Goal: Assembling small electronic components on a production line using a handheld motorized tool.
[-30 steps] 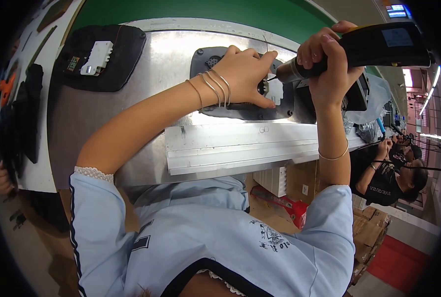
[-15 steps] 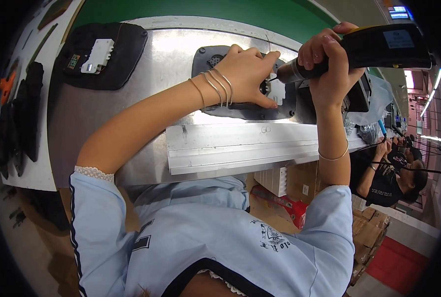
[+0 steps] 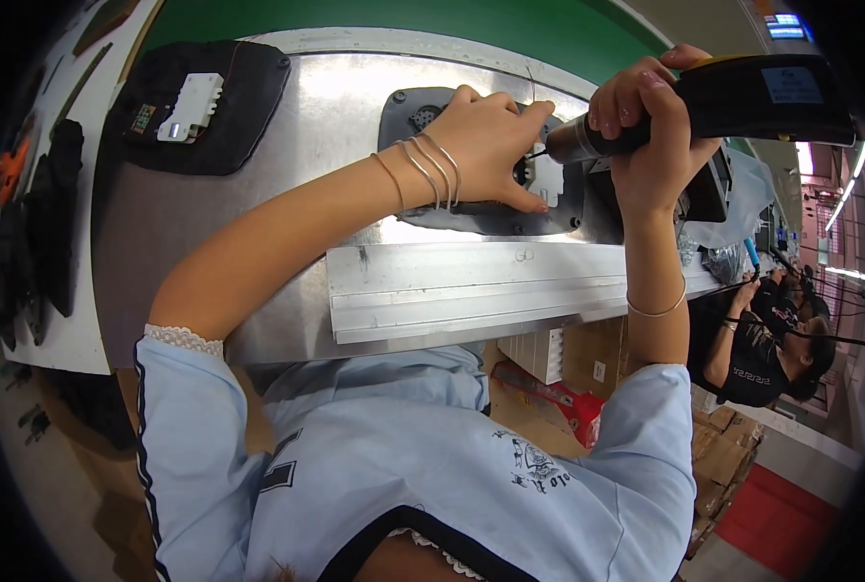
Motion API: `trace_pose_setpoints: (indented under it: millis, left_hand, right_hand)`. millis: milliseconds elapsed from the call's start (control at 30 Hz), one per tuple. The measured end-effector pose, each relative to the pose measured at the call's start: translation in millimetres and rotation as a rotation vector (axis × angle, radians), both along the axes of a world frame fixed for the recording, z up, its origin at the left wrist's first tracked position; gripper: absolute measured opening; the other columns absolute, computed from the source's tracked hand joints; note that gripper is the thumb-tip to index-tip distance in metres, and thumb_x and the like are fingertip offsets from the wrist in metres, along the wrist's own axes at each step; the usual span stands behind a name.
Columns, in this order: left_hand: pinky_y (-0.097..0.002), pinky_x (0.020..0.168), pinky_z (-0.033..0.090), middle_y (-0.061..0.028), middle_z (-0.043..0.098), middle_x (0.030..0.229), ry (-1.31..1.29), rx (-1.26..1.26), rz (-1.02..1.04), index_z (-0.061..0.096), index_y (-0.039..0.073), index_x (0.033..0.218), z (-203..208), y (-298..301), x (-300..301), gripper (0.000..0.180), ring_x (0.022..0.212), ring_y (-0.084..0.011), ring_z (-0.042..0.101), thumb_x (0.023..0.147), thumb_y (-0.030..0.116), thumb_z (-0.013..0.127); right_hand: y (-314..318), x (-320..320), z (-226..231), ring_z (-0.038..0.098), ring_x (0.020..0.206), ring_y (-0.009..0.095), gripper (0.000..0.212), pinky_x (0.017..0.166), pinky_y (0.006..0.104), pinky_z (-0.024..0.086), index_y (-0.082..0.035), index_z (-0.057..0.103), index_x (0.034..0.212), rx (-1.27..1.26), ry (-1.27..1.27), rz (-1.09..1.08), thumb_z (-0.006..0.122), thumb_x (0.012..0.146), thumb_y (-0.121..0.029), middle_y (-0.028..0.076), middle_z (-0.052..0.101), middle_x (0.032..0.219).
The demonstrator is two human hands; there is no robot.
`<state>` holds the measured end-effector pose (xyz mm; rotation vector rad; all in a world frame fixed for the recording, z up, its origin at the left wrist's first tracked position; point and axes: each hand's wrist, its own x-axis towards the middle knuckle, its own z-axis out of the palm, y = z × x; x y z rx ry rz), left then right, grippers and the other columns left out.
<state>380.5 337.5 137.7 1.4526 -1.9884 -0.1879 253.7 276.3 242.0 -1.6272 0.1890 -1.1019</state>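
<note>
My right hand (image 3: 651, 121) is wrapped round a black and yellow electric screwdriver (image 3: 767, 97), held nearly level. Its thin bit points left, to the edge of a white plastic part (image 3: 549, 180) on a dark moulded panel (image 3: 490, 219). Whether the bit touches a screw is too small to tell. My left hand (image 3: 486, 145) lies over the panel with thumb and forefinger spread on either side of the white part, the thumb touching its near end. The palm hides the panel's middle.
A second dark panel (image 3: 243, 126) with a white part (image 3: 192, 107) lies far left on the metal table. A white metal rail (image 3: 471, 291) runs along the near edge. Black parts (image 3: 59, 213) lie at far left. Another person (image 3: 767, 339) sits at right.
</note>
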Motion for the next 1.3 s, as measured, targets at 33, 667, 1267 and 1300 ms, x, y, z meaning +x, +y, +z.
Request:
trace_pose_setpoints:
  millis: [33,667,1267,1300]
  left_hand:
    - [-0.0455,0.086,0.039,-0.0065,0.067,0.079,0.002,0.004,0.003,0.046,0.001,0.129,0,1,1,0.094,0.101,-0.0259,0.059,0.065,0.064,0.073]
    - [-0.0433,0.088,0.039,-0.0059,0.067,0.08,-0.024,0.051,0.014,0.047,0.002,0.124,9,4,-2,0.09,0.099,-0.025,0.06,0.064,0.062,0.074]
    - [-0.0391,0.095,0.034,-0.0078,0.067,0.094,-0.029,0.031,-0.032,0.067,0.015,0.11,4,0,3,0.062,0.106,-0.0245,0.058,0.066,0.059,0.074]
    - [-0.0389,0.096,0.034,-0.0085,0.067,0.095,-0.021,0.024,-0.028,0.067,0.015,0.11,4,0,3,0.062,0.106,-0.0248,0.058,0.066,0.059,0.074]
  right_hand:
    - [2,2,0,0.045,0.047,0.016,0.024,0.048,0.0307,0.042,-0.005,0.045,0.108,0.0,0.011,-0.016,0.053,0.085,-0.004,0.006,0.044,0.062]
    - [7,12,-6,0.044,0.048,0.013,0.023,0.046,0.0288,0.041,0.002,0.047,0.108,-0.028,0.006,-0.087,0.051,0.086,0.002,0.007,0.046,0.064]
    - [-43,-128,47,0.046,0.052,0.018,0.022,0.051,0.0323,0.041,-0.001,0.052,0.106,-0.133,-0.055,-0.415,0.052,0.084,0.002,0.007,0.046,0.064]
    - [-44,-124,45,0.046,0.051,0.018,0.021,0.051,0.0323,0.041,-0.001,0.052,0.105,-0.142,-0.045,-0.445,0.053,0.084,0.002,0.007,0.046,0.064]
